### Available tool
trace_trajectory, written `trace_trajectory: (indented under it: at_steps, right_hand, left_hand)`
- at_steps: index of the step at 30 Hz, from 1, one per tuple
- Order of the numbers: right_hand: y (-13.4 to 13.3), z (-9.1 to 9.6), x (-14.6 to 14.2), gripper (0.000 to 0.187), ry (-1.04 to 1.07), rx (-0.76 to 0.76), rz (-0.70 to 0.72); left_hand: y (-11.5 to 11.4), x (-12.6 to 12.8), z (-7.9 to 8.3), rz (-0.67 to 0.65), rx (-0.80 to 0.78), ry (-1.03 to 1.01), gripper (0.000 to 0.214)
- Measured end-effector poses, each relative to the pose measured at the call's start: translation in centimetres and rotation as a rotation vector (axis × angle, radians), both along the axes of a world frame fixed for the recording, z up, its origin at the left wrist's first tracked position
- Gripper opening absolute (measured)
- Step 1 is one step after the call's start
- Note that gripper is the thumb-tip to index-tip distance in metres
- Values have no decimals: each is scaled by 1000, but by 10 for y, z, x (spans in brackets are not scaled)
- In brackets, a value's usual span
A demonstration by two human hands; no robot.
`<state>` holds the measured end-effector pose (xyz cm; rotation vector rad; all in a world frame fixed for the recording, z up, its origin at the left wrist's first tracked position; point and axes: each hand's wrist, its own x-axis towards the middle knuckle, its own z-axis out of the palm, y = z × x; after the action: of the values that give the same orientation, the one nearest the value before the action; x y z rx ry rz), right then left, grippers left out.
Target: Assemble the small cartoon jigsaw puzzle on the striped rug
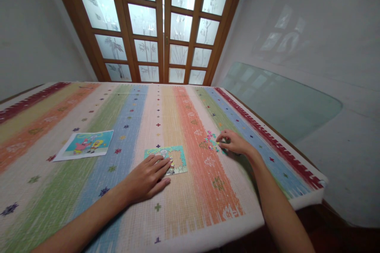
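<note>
A partly filled jigsaw puzzle (178, 160) lies in the middle of the striped cloth, with a bare tan patch showing in its right half. My left hand (151, 176) rests flat over the puzzle's left side, fingers stretched out and covering part of the picture. To the right, a small heap of loose puzzle pieces (211, 139) is spread on the orange stripe. My right hand (233, 142) reaches to the heap's right edge, thumb and fingertips pinched together. Whatever lies between those fingertips is too small to make out.
A printed cartoon picture (89, 144) on white paper lies to the left. The striped tablecloth (130, 126) covers the bed-like surface. Wooden doors with frosted panes (147, 19) stand beyond, and a glass panel (282, 95) leans by the right wall.
</note>
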<state>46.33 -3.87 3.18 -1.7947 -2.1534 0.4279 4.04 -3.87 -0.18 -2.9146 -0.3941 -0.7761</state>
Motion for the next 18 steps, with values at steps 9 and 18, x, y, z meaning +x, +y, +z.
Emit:
trace_trajectory:
  at_steps: [9, 18]
  right_hand:
    - [-1, 6, -15, 20, 368, -107, -29]
    - [-7, 2, -113, 26, 901, -288, 75]
  left_hand:
    - [1, 0, -1, -2, -20, -9, 40]
    - [0, 2, 1, 0, -32, -1, 40]
